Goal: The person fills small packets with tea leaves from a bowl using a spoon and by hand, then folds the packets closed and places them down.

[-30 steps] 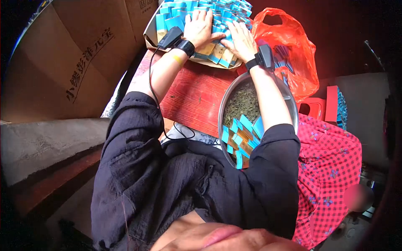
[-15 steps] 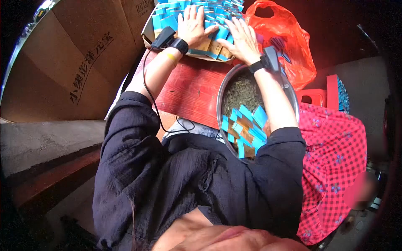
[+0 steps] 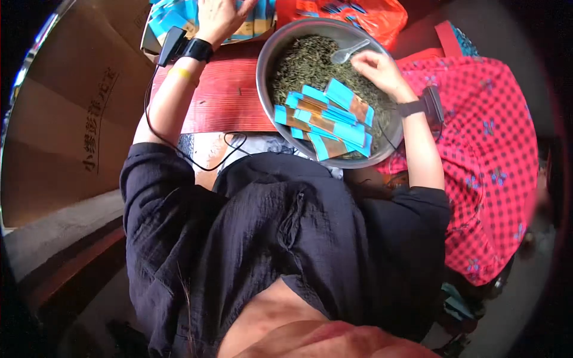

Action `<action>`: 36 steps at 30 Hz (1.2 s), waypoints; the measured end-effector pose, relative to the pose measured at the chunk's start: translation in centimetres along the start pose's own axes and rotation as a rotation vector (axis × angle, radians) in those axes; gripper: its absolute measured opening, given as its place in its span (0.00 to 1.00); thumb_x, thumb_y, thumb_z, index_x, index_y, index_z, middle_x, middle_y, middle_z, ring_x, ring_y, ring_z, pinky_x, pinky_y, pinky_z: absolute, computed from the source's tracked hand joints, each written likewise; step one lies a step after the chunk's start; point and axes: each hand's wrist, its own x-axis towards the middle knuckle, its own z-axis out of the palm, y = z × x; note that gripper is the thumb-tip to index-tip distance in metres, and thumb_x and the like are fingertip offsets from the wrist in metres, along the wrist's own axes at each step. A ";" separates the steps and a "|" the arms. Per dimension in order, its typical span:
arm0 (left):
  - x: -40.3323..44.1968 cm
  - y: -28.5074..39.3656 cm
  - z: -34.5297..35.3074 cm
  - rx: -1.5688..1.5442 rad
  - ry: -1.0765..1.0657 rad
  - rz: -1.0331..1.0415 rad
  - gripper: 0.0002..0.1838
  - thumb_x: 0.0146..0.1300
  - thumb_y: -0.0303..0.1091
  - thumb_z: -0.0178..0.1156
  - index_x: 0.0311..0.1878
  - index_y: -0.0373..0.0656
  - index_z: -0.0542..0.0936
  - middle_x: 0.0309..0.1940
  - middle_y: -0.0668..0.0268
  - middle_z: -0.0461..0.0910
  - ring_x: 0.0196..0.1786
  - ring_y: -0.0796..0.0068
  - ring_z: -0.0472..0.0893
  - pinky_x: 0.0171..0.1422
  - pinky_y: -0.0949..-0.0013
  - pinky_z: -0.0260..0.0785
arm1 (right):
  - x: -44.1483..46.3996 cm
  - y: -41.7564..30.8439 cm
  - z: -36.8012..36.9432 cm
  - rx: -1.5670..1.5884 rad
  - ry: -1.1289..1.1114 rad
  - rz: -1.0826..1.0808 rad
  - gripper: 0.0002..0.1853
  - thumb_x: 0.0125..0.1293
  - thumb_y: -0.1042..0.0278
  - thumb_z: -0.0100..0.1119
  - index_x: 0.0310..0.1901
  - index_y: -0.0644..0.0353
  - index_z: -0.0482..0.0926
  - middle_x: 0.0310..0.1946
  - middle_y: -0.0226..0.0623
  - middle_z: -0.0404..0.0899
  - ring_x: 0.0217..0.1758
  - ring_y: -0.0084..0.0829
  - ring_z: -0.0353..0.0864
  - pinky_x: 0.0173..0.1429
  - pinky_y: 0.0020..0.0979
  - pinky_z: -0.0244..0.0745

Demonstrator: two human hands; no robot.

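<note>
My left hand (image 3: 218, 22) lies over blue-and-brown paper packets (image 3: 173, 21) in a shallow carton (image 3: 149, 45), thumb spread and the other fingertips cut off by the top edge. Over the right side of a round metal basin (image 3: 267, 65) hangs my right hand (image 3: 379, 73), its fingers loosely curled with a gap between them. Beside those fingers, a clear plastic spoon (image 3: 341, 56) rests on the dried green leaves (image 3: 301, 62) in the basin. Several loose blue-and-brown packets (image 3: 328, 122) lie in a heap on the leaves, nearer to me.
The carton stands on a red wooden surface (image 3: 224, 95). A red plastic bag (image 3: 382, 21) sits behind the basin. On the right is pink checked cloth (image 3: 477, 143). A large cardboard box (image 3: 54, 107) stands at left. A cable (image 3: 179, 156) hangs from my left wrist.
My right hand has left the packets in the carton and come over the basin. The left hand stays on the packets. The view has shifted, and the spoon now shows.
</note>
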 end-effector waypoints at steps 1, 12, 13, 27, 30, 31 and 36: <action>0.3 0.8 0.0 -0.144 -0.076 -0.044 0.34 0.57 0.42 0.65 0.62 0.32 0.66 0.58 0.43 0.70 0.61 0.42 0.68 0.66 0.50 0.60 | -1.3 0.8 0.4 0.088 -0.047 -0.034 0.11 0.65 0.65 0.61 0.42 0.65 0.81 0.36 0.28 0.82 0.41 0.17 0.76 0.50 0.25 0.73; -2.3 13.0 1.7 -0.885 -0.774 -0.068 0.31 0.64 0.44 0.63 0.63 0.33 0.68 0.46 0.54 0.83 0.49 0.70 0.82 0.53 0.68 0.73 | -4.5 -2.0 2.0 -0.113 -0.211 0.171 0.12 0.58 0.62 0.63 0.39 0.62 0.80 0.25 0.33 0.80 0.31 0.23 0.78 0.37 0.31 0.72; -2.7 13.2 2.4 -0.976 -0.790 -0.114 0.37 0.63 0.49 0.63 0.66 0.32 0.64 0.48 0.58 0.81 0.49 0.71 0.81 0.51 0.72 0.73 | -3.9 -0.2 1.9 -0.017 -0.133 0.095 0.11 0.60 0.64 0.61 0.39 0.62 0.80 0.26 0.30 0.80 0.31 0.22 0.77 0.36 0.29 0.71; -1.4 12.5 1.5 -1.306 -0.741 -0.559 0.12 0.68 0.32 0.51 0.50 0.45 0.80 0.35 0.73 0.81 0.38 0.85 0.77 0.43 0.76 0.70 | 1.3 -2.5 2.9 -0.157 -0.022 -0.132 0.14 0.70 0.61 0.48 0.46 0.62 0.79 0.34 0.32 0.81 0.37 0.21 0.80 0.42 0.26 0.78; -1.9 11.7 2.4 -1.249 -0.633 -0.493 0.11 0.63 0.29 0.52 0.46 0.42 0.79 0.31 0.70 0.80 0.35 0.82 0.77 0.41 0.73 0.70 | 0.4 -1.2 0.7 -0.055 -0.019 0.308 0.18 0.68 0.54 0.52 0.35 0.63 0.80 0.25 0.33 0.81 0.22 0.19 0.78 0.24 0.25 0.73; -2.1 11.5 2.6 -1.182 -0.588 -0.434 0.10 0.62 0.30 0.53 0.46 0.41 0.78 0.29 0.69 0.80 0.34 0.82 0.77 0.41 0.73 0.70 | 0.6 -0.3 0.3 -0.054 0.042 0.355 0.19 0.68 0.52 0.52 0.35 0.63 0.80 0.24 0.32 0.81 0.19 0.19 0.77 0.21 0.24 0.72; -3.1 11.4 3.3 -0.724 -0.555 -0.175 0.18 0.61 0.34 0.59 0.54 0.42 0.73 0.35 0.57 0.80 0.37 0.66 0.81 0.43 0.64 0.72 | 3.6 1.2 0.2 0.015 0.136 0.510 0.24 0.67 0.46 0.53 0.34 0.65 0.79 0.21 0.33 0.81 0.15 0.21 0.77 0.18 0.23 0.72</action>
